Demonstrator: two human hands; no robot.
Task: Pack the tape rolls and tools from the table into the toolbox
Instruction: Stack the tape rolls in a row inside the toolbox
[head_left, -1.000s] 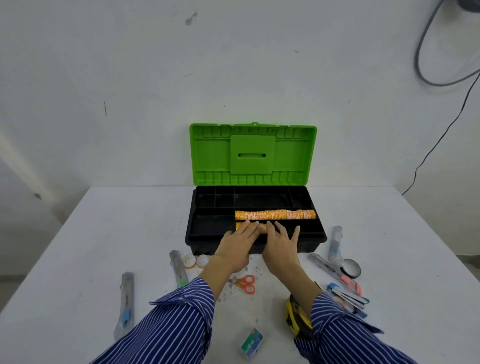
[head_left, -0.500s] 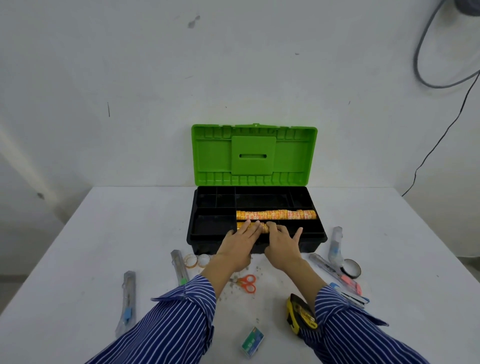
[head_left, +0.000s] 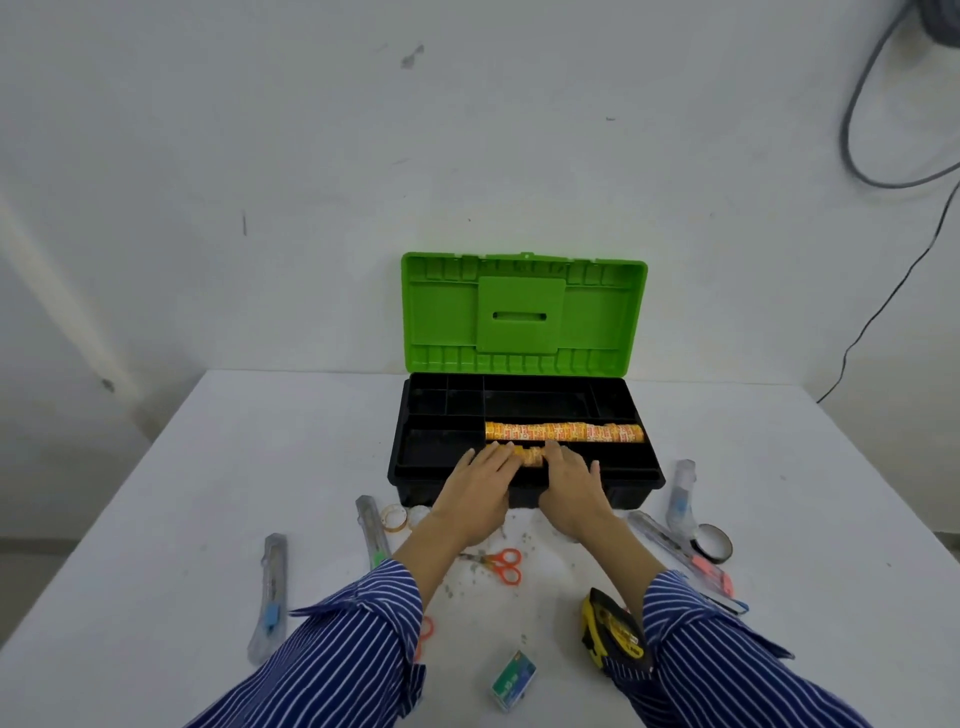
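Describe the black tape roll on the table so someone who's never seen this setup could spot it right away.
Start at the open toolbox with the green lid, then go to the bare table off its front right corner. Past the clear glue bottle standing there lies the black tape roll, a dark ring. The small rolls left of the hands are clear and pale, so it is the only black one.

One head-worn camera looks forward and down, close above both hands (head_left: 524, 488), the toolbox (head_left: 524, 415) just beyond them.
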